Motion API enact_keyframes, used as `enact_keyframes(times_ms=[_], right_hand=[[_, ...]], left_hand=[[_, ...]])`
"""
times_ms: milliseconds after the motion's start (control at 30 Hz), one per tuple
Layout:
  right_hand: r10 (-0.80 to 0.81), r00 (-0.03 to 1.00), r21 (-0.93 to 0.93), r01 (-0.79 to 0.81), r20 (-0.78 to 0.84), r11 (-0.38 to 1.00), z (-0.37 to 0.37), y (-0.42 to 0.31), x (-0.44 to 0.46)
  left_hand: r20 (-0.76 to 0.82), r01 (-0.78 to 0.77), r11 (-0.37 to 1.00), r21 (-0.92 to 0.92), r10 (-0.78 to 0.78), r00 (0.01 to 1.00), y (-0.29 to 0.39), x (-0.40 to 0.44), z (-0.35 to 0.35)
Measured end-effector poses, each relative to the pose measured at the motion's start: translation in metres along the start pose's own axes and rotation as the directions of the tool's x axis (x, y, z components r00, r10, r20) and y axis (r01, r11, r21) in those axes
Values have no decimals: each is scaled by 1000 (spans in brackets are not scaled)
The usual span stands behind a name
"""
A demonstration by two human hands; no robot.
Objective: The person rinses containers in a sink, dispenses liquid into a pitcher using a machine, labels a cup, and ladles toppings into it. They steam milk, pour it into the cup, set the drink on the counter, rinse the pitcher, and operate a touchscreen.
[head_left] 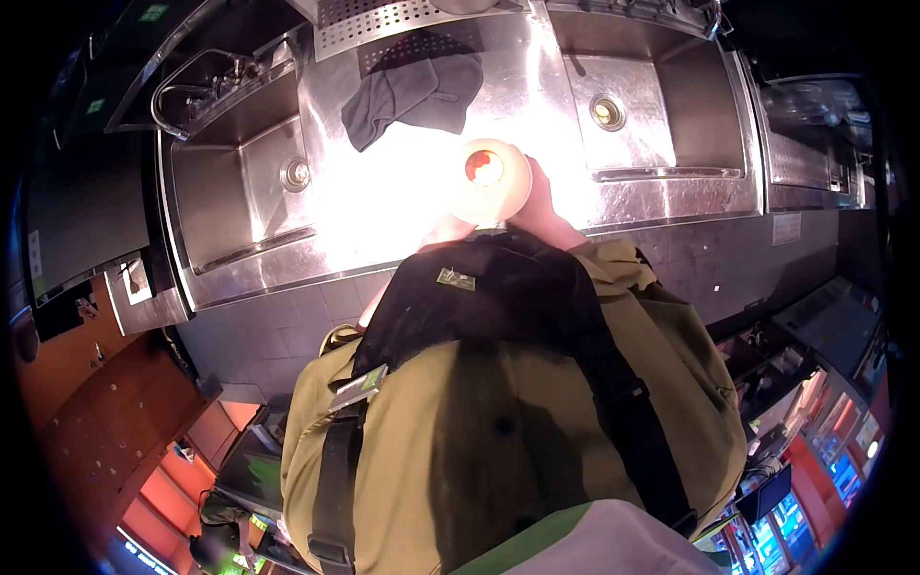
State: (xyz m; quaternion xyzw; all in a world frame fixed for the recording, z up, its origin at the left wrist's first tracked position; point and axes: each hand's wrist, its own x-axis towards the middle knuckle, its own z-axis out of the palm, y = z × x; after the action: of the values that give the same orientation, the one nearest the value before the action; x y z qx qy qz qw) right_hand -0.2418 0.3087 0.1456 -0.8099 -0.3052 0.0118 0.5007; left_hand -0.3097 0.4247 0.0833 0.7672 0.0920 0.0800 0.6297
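A pale, round object (498, 203), like a cup or jar seen from above, is held upright in front of my body at the counter's front edge. Its top shows a small round area with red and bright white in it; I cannot make out what that is. My right hand (540, 196) wraps around the object's right side. My left hand (448, 230) is low at its left side, washed out by glare, and its fingers are hidden. Beyond the object, a dark grey cloth (422, 94) lies crumpled on the steel counter (374, 196).
A steel sink (230, 201) with a curved faucet (172, 101) is at left, another sink (661, 105) at right. A perforated metal tray (379, 24) stands at the back. Behind me at lower left, a person (225, 532) is partly visible.
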Motion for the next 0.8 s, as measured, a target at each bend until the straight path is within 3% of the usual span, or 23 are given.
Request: enact_keyframes(times_ms=[133,233,333,433,633,800], right_hand=[[-73,995,-42,71,-62,997,2,1,-1],[23,999,-13,-23,-29,1000,-4,-4,-2],[-4,999,-7,4,-51,1000,-6,-5,-2],[6,999,-31,-4,54,1000,-6,5,-7],[-13,999,-64,16,43,998,2,7,-4],[58,997,83,-63,60,995,6,7,-7]], left_hand=[[-6,-38,999,-7,38,999,2,2,1],[-11,-56,998,-22,55,998,3,3,3],[-14,-67,997,-34,66,998,3,4,4],[-21,-85,995,-45,84,996,4,4,3],[-49,-116,992,-59,113,992,5,1,2],[-59,-128,990,-66,124,990,5,-1,3]])
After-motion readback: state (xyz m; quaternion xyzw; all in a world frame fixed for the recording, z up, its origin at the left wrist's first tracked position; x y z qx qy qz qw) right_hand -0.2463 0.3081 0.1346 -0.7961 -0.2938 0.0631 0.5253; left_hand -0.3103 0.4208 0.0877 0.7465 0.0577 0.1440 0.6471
